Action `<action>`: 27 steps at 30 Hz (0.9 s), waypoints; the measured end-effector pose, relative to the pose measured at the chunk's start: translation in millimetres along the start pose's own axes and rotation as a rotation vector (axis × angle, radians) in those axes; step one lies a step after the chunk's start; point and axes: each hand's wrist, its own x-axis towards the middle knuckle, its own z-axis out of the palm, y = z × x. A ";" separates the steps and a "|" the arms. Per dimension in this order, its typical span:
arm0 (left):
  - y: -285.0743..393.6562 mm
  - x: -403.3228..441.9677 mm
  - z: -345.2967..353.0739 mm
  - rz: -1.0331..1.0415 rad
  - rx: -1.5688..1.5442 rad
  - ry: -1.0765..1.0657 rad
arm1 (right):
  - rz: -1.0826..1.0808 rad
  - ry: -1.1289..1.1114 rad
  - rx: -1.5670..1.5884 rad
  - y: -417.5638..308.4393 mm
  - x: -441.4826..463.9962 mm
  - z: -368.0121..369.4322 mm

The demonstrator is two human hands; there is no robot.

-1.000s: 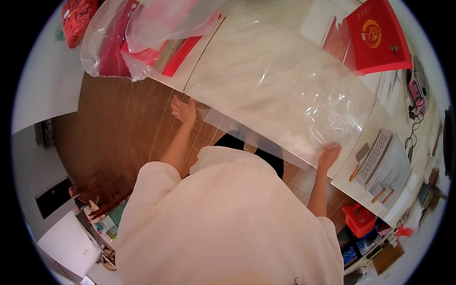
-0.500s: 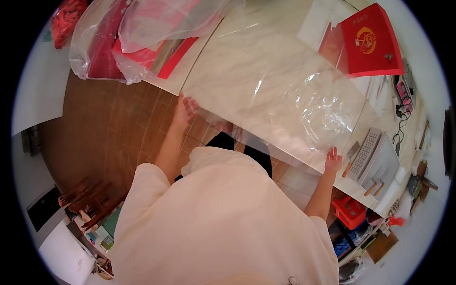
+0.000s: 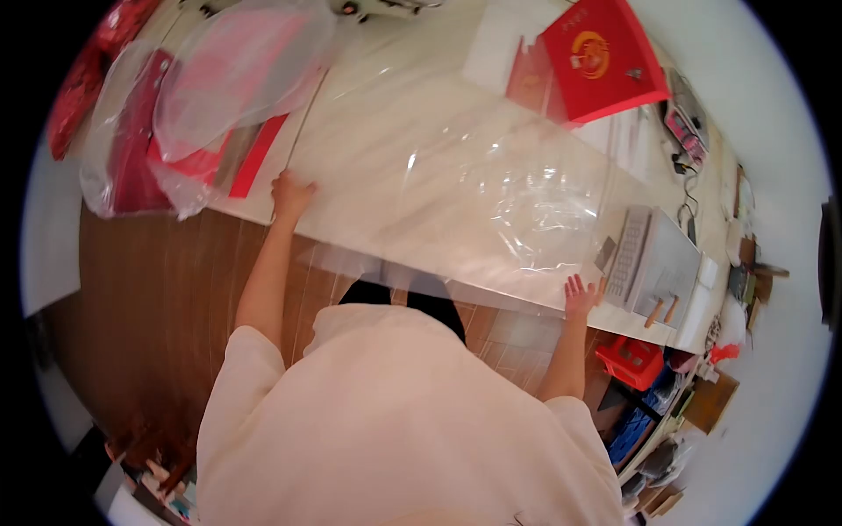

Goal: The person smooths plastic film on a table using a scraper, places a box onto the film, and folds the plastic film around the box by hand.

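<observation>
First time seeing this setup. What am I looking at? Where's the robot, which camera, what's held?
No robot here: these are a person's bare hands. One head-worn camera looks forward and down through a wide lens, so things look curved; the pale mass at the bottom is the wearer's own shirt.

On the pale tabletop lies a clear plastic sheet, its near edge hanging over. Bagged red items sit to the left, a red box at the far right, and what looks like a laptop nearer on the right.

The left hand and right hand are at the table's near edge. The right hand's fingers are open; whether the left grips the sheet, I can't tell.
</observation>
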 end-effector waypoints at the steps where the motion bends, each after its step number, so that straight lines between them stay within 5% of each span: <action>1: -0.9 5.6 9.8 -0.034 0.058 0.023 | 0.057 -0.085 -0.033 2.5 18.8 -13.9; 4: -49.5 34.8 64.8 0.125 0.181 0.240 | -0.006 0.054 -0.281 10.7 9.3 -4.3; 8: -42.0 35.5 49.2 -0.026 -0.045 0.106 | -0.179 0.203 -0.611 12.7 -5.6 16.5; 10: -55.6 37.7 54.2 -0.045 -0.054 0.063 | -0.466 0.121 -1.115 24.8 24.6 -10.4; 11: -50.4 29.8 54.8 -0.044 -0.038 0.055 | -0.448 0.126 -1.118 25.2 21.2 -10.4; 13: -42.7 14.7 50.6 -0.085 0.257 0.193 | -0.845 0.087 -1.499 28.3 10.6 -2.7; 20: -69.9 27.9 51.7 -0.136 0.234 0.044 | -1.000 0.058 -1.435 12.2 12.5 36.2; 22: -47.0 4.0 56.4 -0.391 0.213 0.316 | -1.050 -0.011 -1.403 -0.6 14.4 57.2; 27: -49.2 -29.4 70.9 -0.377 0.215 0.385 | -1.138 -0.072 -1.178 -57.1 31.5 137.9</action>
